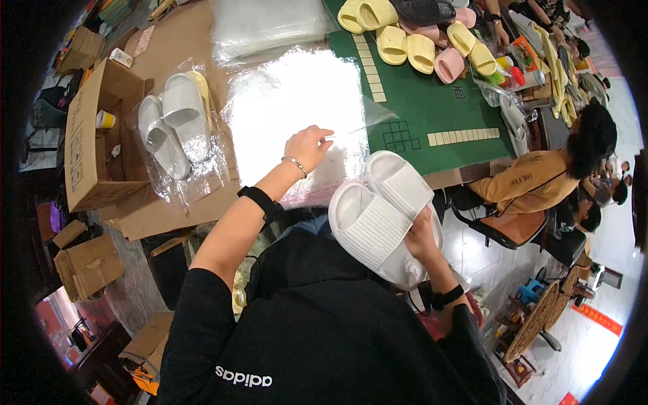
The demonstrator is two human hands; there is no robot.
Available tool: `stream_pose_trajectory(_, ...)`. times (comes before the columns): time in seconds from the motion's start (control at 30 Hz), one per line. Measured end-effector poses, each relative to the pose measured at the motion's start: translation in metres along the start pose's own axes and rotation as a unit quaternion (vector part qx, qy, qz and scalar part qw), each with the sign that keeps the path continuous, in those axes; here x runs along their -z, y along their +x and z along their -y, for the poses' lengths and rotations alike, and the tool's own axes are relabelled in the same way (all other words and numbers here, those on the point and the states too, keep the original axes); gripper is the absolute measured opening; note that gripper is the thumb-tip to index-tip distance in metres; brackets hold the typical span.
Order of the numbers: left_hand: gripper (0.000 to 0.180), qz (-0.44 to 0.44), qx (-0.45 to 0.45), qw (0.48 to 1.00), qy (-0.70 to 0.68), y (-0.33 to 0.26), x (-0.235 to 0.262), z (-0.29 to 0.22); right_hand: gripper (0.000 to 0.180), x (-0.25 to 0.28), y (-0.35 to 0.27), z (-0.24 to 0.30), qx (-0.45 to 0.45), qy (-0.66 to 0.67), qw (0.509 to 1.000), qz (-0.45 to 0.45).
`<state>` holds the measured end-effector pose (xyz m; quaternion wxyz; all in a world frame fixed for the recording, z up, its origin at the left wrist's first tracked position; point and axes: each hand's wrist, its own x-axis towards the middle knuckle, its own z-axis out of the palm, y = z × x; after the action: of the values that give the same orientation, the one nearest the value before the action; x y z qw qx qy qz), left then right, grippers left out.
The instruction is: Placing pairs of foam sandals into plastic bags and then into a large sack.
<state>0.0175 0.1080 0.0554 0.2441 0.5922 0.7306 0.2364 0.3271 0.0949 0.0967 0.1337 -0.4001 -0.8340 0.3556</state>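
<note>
In my right hand point(422, 236) is a pair of pale grey-white slide slippers point(368, 226), gripped by the side near my body, one overlapping the other. Their ribbed straps face up. My left hand point(308, 147) is over a shiny stack of clear plastic bags point(283, 101), its fingers curled and pinching at the top bag's film. A thin see-through corner of that film point(379, 116) rises to the right of the hand. To the left, a grey pair of slippers point(183, 111) lies inside a clear bag, with a yellow slipper partly showing behind it.
Another pile of clear bags point(268, 27) lies at the far side. Yellow, pink and black slippers point(420, 50) crowd the green table mat point(432, 108), beside rows of pale tiles point(463, 137). An open cardboard box point(101, 145) stands left. A person in a tan top point(530, 179) sits right.
</note>
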Motion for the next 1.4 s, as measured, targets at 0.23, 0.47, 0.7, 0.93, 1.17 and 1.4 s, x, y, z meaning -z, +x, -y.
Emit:
stream_pose_trajectory(0.23, 0.035, 0.106, -0.078, 0.991, -0.007, -0.004, -0.004, 0.009, 0.041, -0.014, 0.034, 0.007, 0.084, -0.120, 0.989, -0.019)
stream_pose_trajectory(0.47, 0.047, 0.187, -0.112, 0.971, 0.096, -0.018, 0.011, -0.012, 0.042, -0.029, 0.071, 0.022, 0.007, -0.259, 0.965, 0.047)
stream_pose_trajectory(0.7, 0.052, 0.144, -0.186, 0.972, 0.008, -0.037, 0.006, -0.044, 0.045, -0.060, 0.093, 0.040, 0.056, -0.226, 0.972, -0.039)
stream_pose_trajectory(0.93, 0.052, 0.208, -0.216, 0.954, -0.025, -0.071, 0.034, -0.087, 0.033, -0.107, 0.112, 0.015, 0.096, -0.330, 0.933, -0.107)
stream_pose_trajectory(1.17, 0.050, 0.207, -0.211, 0.931, -0.214, -0.137, 0.048, -0.089, 0.035, -0.136, 0.193, 0.048, -0.050, -0.206, 0.976, -0.042)
stream_pose_trajectory(1.4, 0.048, 0.047, -0.101, 0.988, -0.111, -0.192, 0.103, -0.050, 0.035, -0.212, 0.226, 0.191, 0.132, -0.204, 0.965, -0.097)
